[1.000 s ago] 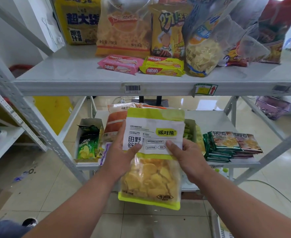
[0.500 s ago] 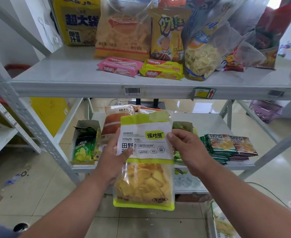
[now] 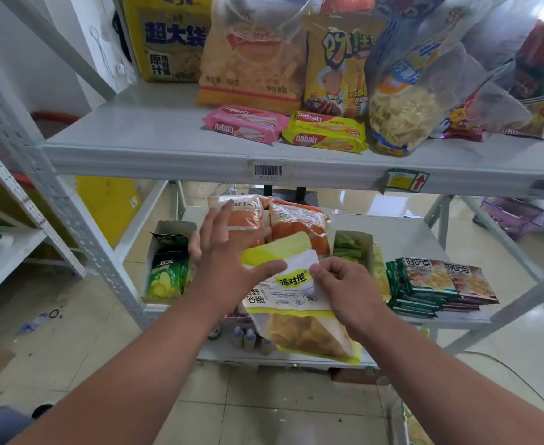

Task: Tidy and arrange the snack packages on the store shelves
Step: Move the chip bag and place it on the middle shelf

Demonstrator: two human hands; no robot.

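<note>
A white and lime-green chip bag with yellow crisps showing through its lower window lies tilted at the front of the middle shelf. My right hand pinches its white upper right edge. My left hand rests on the bag's top left, fingers spread toward two orange snack bags lying behind it. The bag's lower end hangs past the shelf's front edge.
The top shelf carries pink and yellow nabati wafer packs in front of several large upright snack bags. On the middle shelf sit a box of green chip packs at left and stacked flat packets at right.
The bag went from upright in both hands to lying tilted on the middle shelf. My left hand let go of its side and now lies open on top.
</note>
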